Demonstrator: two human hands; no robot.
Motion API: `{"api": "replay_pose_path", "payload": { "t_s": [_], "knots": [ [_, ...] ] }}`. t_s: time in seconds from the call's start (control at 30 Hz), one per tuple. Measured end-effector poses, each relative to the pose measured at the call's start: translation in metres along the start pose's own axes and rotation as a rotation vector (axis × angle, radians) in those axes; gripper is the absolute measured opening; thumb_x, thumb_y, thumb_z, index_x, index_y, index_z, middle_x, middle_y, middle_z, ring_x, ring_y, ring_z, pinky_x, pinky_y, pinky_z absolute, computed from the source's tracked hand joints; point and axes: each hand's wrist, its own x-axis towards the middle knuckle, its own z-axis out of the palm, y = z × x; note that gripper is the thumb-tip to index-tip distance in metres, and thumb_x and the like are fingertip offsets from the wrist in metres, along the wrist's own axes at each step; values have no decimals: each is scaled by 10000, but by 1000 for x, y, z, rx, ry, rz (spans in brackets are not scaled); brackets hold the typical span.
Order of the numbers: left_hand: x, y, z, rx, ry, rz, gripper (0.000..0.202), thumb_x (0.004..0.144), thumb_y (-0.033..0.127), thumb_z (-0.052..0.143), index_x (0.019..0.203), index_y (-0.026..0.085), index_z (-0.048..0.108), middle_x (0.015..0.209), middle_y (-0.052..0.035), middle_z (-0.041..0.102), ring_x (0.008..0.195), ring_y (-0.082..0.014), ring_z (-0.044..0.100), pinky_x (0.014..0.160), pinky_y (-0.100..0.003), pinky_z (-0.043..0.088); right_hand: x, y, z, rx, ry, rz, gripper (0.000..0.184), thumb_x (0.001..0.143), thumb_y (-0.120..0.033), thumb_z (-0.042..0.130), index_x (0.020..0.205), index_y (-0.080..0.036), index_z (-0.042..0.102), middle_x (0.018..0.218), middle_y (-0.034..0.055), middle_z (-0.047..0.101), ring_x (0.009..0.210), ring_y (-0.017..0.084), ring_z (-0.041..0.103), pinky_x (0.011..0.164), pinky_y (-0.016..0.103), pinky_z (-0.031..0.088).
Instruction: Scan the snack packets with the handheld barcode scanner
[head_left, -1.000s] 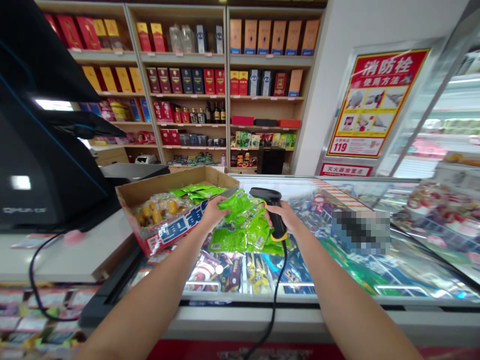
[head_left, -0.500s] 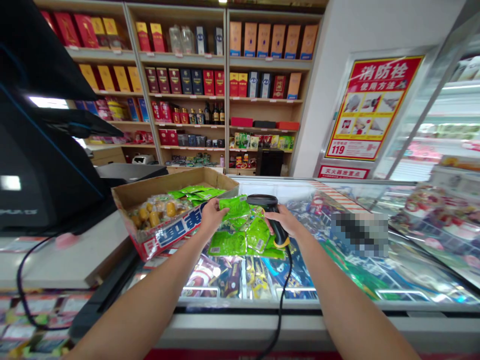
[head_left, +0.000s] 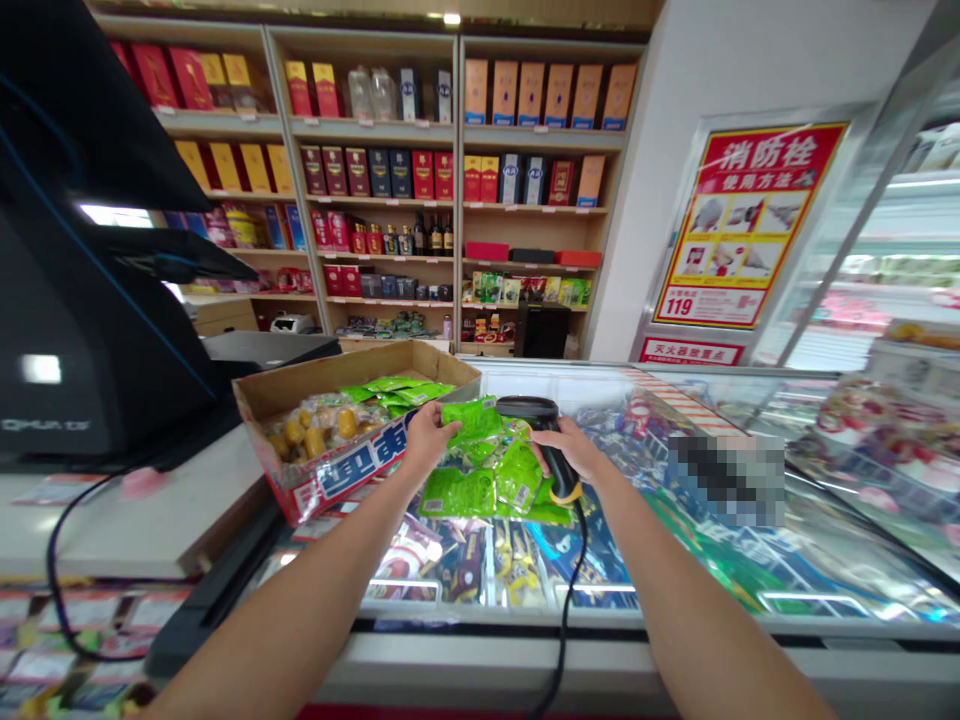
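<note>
My left hand [head_left: 431,437] pinches the edge of a green snack packet [head_left: 474,419], whose barcode corner faces the scanner. My right hand [head_left: 568,449] is wrapped round the handle of a black barcode scanner [head_left: 531,408] with a yellow trim at its base. The scanner's head is right beside the held packet. Below both hands, several more green packets [head_left: 457,491] lie on the glass top of a freezer. A cardboard box [head_left: 356,468] stands left of my left hand, with green packets [head_left: 405,388] and bagged yellow-brown food [head_left: 313,428] inside.
The scanner's black cable [head_left: 568,610] hangs over the freezer's front edge [head_left: 480,655]. A dark checkout terminal [head_left: 90,330] and a white counter [head_left: 172,515] are at the left. Shelves of boxed bottles [head_left: 375,173] line the back wall, and a fire-hydrant poster [head_left: 750,225] hangs at the right.
The whole scene sits slightly lower in view, from a small head movement. My hands keep their holds on the packet and the scanner, close together as before.
</note>
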Motion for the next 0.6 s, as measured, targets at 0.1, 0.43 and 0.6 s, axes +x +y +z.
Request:
{"api": "replay_pose_path", "payload": {
  "t_s": [0.1, 0.43, 0.6],
  "knots": [
    [1, -4, 2, -13, -19, -2, 369, 518, 291, 797, 725, 179, 513, 621, 26, 642, 599, -154, 624, 600, -264, 468, 0, 2, 0, 7, -4, -2, 231, 668, -364, 695, 711, -164, 586, 459, -8, 575, 342, 134, 503, 354, 255, 430],
    [21, 24, -7, 215, 207, 167, 200, 674, 228, 635, 850, 172, 560, 743, -9, 664, 724, -160, 638, 721, -283, 482, 27, -16, 29, 189, 93, 28, 224, 659, -340, 683, 761, -162, 595, 495, -9, 596, 365, 128, 515, 360, 253, 446],
    [55, 45, -31, 326, 418, 160, 201, 665, 145, 577, 864, 169, 583, 830, -52, 687, 838, -204, 657, 774, -300, 477, 64, -42, 59, 110, 61, 80, 123, 683, -257, 655, 662, -158, 584, 454, 10, 586, 348, 138, 514, 336, 250, 426]
  ]
}}
